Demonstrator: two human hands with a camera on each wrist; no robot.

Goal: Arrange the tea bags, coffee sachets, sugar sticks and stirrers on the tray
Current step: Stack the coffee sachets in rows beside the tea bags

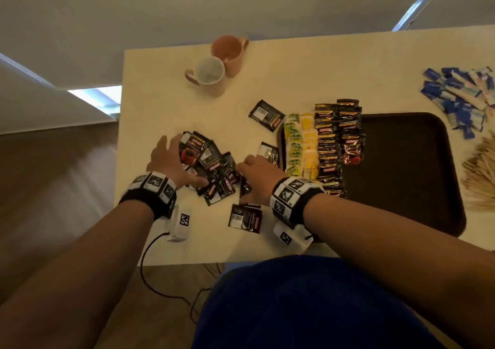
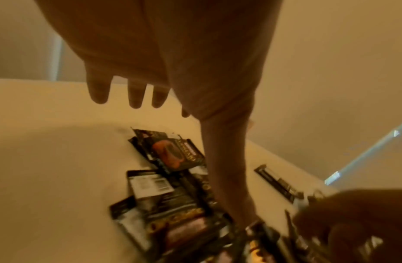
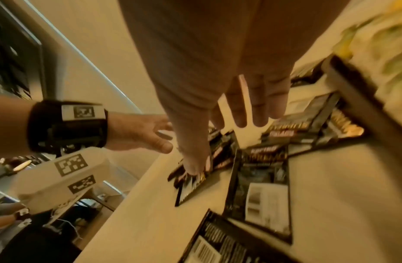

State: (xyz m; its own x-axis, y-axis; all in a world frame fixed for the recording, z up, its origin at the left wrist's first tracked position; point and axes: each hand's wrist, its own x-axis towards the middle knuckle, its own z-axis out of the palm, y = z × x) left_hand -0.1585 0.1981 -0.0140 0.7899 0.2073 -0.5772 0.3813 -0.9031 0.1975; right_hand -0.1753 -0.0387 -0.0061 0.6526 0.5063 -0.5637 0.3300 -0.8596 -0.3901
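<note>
A loose pile of black coffee sachets lies on the cream table. My left hand hovers over the pile's left side, fingers straight and spread; in the left wrist view its thumb reaches down onto the sachets. My right hand is at the pile's right edge; the right wrist view shows its fingers extended and its thumb touching a sachet. The dark brown tray holds rows of green and yellow tea bags and coffee sachets along its left side.
Blue sugar sticks and wooden stirrers lie beyond the tray's right side. Two pink mugs stand at the back. Single sachets lie apart from the pile. The table's near edge is close under my wrists.
</note>
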